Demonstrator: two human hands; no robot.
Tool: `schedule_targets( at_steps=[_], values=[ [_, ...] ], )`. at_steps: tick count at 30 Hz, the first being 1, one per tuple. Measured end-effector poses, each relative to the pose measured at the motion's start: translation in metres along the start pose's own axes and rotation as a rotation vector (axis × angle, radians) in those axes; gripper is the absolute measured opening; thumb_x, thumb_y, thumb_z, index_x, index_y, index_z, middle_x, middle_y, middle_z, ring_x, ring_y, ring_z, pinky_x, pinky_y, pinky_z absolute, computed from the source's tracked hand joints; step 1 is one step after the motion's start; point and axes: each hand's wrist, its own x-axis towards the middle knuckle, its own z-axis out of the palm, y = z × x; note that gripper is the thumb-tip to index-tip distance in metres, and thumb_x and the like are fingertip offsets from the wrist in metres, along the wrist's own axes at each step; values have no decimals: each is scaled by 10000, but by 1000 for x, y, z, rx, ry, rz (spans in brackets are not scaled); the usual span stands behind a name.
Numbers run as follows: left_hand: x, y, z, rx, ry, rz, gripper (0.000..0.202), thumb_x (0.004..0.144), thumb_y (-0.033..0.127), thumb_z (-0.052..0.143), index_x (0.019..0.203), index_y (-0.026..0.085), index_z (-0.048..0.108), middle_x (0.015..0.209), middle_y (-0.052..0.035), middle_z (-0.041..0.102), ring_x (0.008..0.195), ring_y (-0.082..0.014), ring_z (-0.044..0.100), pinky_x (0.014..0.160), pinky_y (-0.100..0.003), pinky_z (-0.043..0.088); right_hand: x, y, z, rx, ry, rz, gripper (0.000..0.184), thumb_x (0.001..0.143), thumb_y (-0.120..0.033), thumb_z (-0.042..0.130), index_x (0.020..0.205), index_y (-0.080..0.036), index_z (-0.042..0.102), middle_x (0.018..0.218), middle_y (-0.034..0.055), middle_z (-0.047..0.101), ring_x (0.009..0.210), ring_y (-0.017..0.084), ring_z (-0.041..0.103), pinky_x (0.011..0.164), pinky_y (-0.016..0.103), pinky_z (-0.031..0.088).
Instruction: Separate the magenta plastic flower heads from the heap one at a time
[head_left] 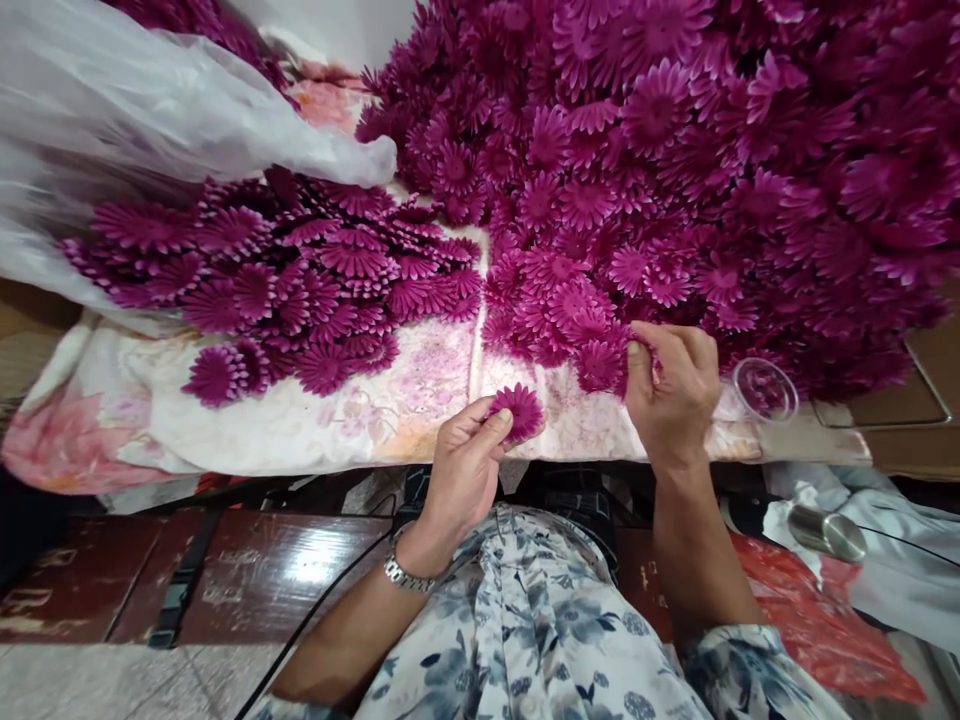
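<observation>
Between the thumb and fingers of my left hand (469, 465) is a purple artificial flower head (517, 412), held face up over the table's front edge. My right hand (673, 390) pinches at the front of the big heap of purple flower heads (660, 200); the thumb and index finger close on the petal edge of one flower there. Part of that flower is hidden by the fingers. A flatter pile of layered purple petal pieces (300, 270) lies to the left, apart from both hands.
A floral cloth (247, 430) covers the table. Clear plastic sheeting (187, 100) drapes over the left pile. Right of my right hand stands a small clear round container (765, 390). A metal cylinder (827, 532) and a red plastic bag (817, 610) are at the lower right.
</observation>
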Motion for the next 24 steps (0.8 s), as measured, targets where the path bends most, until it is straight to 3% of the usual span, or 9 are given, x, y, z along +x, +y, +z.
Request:
schedule_targets(
  at_steps=[2, 6, 8, 13, 19, 22, 24],
  values=[
    [2, -1, 3, 9, -5, -5, 238, 568, 268, 793, 743, 138, 698, 694, -11, 675, 649, -113, 612, 671, -252, 512, -2, -10, -7, 168, -35, 53, 150, 829, -153, 548, 949, -190, 630, 833, 54, 626, 793, 167, 574, 727, 310, 477],
    [1, -4, 7, 3, -60, -51, 232, 584, 266, 778, 759, 135, 699, 708, -19, 667, 624, -112, 589, 608, -244, 494, -10, -36, -9, 519, -342, 26, 149, 832, -230, 580, 966, -167, 599, 837, 55, 610, 775, 151, 573, 693, 282, 487],
    [-2, -4, 7, -3, -99, -69, 210, 591, 273, 772, 714, 120, 695, 659, -17, 642, 590, -104, 562, 584, -237, 478, -15, -45, -2, 574, -408, -1, 138, 828, -267, 590, 912, -158, 586, 778, 45, 584, 727, 149, 556, 660, 280, 482],
    [-6, -7, 2, 44, -131, -33, 234, 620, 305, 759, 739, 109, 713, 623, -24, 622, 582, -110, 534, 595, -247, 451, -22, -51, 12, 667, -407, 18, 70, 850, -186, 536, 781, -187, 545, 671, 3, 548, 650, 125, 528, 598, 252, 445],
    [-4, -8, -3, 54, -78, 7, 244, 605, 338, 774, 635, 112, 687, 566, -5, 584, 545, -95, 503, 551, -226, 427, -27, -54, 7, 678, -418, 65, 115, 849, -139, 489, 756, -182, 539, 650, 2, 523, 621, 120, 506, 586, 253, 422],
    [-3, -6, -4, 53, -29, 15, 250, 572, 341, 792, 630, 125, 680, 545, 9, 578, 525, -98, 511, 547, -240, 456, -18, -40, 5, 602, -258, 127, 86, 839, -142, 513, 794, -184, 573, 681, 9, 550, 628, 124, 523, 588, 255, 427],
    [-3, -3, -4, 34, 9, 19, 245, 546, 325, 803, 607, 128, 671, 564, 7, 600, 552, -114, 549, 593, -273, 500, -5, -22, 5, 407, -116, 128, 99, 835, -161, 524, 880, -190, 607, 766, 40, 596, 712, 155, 552, 654, 294, 442]
  ],
)
